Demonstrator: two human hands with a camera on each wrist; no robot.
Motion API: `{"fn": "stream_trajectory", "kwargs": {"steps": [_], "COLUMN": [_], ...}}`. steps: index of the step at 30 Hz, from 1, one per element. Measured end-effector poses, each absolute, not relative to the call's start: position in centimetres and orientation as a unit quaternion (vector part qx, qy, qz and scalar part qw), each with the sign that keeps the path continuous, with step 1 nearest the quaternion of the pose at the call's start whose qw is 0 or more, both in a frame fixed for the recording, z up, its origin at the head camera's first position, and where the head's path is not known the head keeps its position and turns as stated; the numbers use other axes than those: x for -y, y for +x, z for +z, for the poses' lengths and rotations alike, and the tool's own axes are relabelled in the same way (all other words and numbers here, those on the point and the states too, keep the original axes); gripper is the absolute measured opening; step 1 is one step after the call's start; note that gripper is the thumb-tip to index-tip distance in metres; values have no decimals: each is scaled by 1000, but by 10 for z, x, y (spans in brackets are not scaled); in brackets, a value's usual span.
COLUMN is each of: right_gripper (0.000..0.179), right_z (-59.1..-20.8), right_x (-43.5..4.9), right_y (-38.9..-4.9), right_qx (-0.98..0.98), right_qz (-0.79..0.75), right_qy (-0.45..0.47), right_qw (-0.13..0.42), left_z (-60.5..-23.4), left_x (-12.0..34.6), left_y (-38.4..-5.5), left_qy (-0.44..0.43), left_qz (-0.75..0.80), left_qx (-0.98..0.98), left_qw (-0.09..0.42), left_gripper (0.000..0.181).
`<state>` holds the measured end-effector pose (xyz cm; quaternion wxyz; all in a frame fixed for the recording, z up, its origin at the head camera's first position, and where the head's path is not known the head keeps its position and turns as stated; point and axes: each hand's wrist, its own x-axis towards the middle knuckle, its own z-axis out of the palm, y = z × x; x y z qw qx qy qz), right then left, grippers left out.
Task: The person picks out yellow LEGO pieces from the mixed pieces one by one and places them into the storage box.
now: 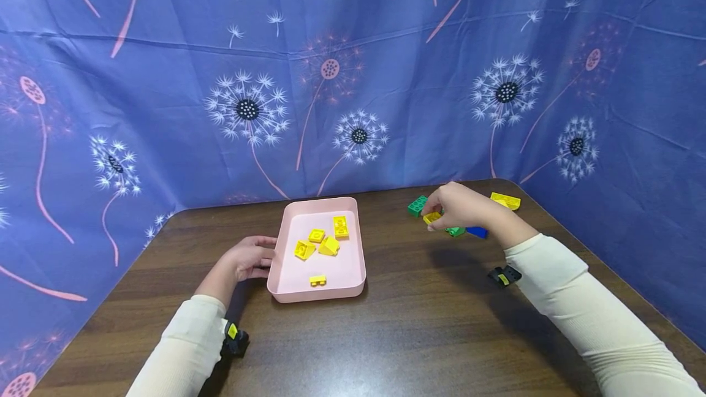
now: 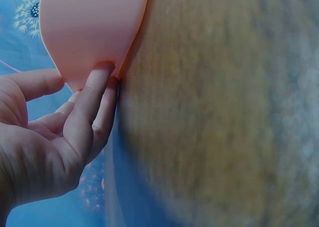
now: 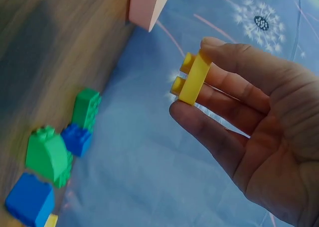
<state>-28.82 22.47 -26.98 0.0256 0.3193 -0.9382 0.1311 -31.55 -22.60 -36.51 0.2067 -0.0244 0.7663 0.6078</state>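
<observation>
My right hand (image 1: 458,206) pinches a yellow toy brick (image 3: 196,78) between thumb and fingers, above the loose bricks at the back right. In the right wrist view two studs stick out from its side. My left hand (image 1: 251,259) is at the left side of a pink tray (image 1: 278,292). Its fingertips touch the tray's outer wall (image 2: 94,33), the fingers mostly straight. Several yellow bricks (image 1: 329,245) lie in the tray, most of them grouped in its middle and one two-stud brick (image 1: 317,280) near the front.
Around the right hand lie a green brick (image 1: 417,205), a green curved brick (image 3: 46,150), blue bricks (image 3: 31,199) and a yellow brick (image 1: 505,201) at the far right. A blue dandelion-print cloth (image 1: 353,66) hangs behind the brown table (image 1: 419,336).
</observation>
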Motion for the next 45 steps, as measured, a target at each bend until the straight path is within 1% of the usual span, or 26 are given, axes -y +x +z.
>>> {"fn": "stream_trajectory", "kwargs": {"steps": [4, 11, 20, 30, 37, 45], "right_gripper": [26, 24, 23, 22, 27, 23], "right_z": [-270, -271, -270, -276, -280, -284], "right_x": [-214, -200, -179, -146, -122, -93], "right_y": [-290, -294, -298, -301, -304, -311], "right_qx": [935, 925, 912, 910, 912, 900], "right_qz": [138, 135, 135, 136, 148, 146], "right_qy": [327, 353, 386, 391, 383, 411], "right_qw": [23, 34, 34, 7, -10, -6], "left_z": [-366, -364, -363, -365, -365, -365], "left_x": [226, 226, 226, 227, 227, 227], "left_y": [-315, -314, -312, -315, -315, -315], "left_qy": [-14, -25, -26, -30, -31, -20], "left_qz": [610, 609, 605, 607, 604, 608], "left_qx": [-764, -766, -769, -767, -770, -767], "left_qw": [209, 205, 205, 204, 203, 205], "left_gripper": [58, 59, 59, 58, 57, 57]}}
